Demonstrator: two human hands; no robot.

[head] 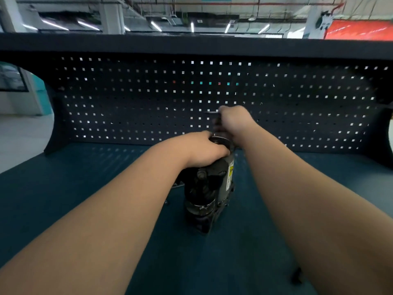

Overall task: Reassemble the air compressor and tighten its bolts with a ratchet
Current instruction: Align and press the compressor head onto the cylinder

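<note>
Our right hand (235, 120) is a blur, and so is the dark tool (217, 124) it grips, which shows just left of its knuckles. Our left hand (205, 150) hides the top of the compressor (204, 192). Small bits (178, 185) below the left wrist are too tiny to name. Both forearms run off the lower edge.

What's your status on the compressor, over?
Left hand grips air compressor top. Right hand holds blurred tool, likely ratchet, over its far end. Loose dark piece by right forearm, clear.

Both arms outstretched, left hand (204, 150) curled low, right hand (234, 120) fisted just above.
</note>
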